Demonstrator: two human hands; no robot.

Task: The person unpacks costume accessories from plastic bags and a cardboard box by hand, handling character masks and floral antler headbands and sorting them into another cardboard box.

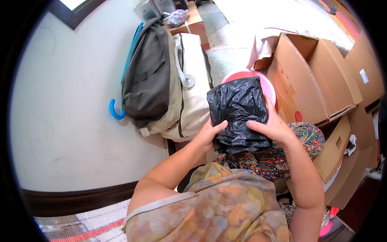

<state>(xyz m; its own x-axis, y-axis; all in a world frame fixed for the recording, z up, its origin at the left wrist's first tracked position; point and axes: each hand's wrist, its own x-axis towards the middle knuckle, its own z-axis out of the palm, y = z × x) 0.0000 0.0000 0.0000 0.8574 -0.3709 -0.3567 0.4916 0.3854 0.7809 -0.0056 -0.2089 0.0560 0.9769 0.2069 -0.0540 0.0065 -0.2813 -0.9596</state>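
Observation:
A bundle wrapped in a crinkled black plastic bag is held up between my two hands, above my lap. My left hand grips its lower left side, the thumb lying on top. On the right side, my right hand wraps round the edge with its thumb across the front. The fingers beneath the bundle are mostly hidden. Behind the bundle, partly covered by it, is a pink basin. What is inside the black bag cannot be seen.
Open cardboard boxes stand at the right. To the left are a dark grey bag and a white bag beside a white wall, with a blue hooked handle. Patterned cloth covers my legs.

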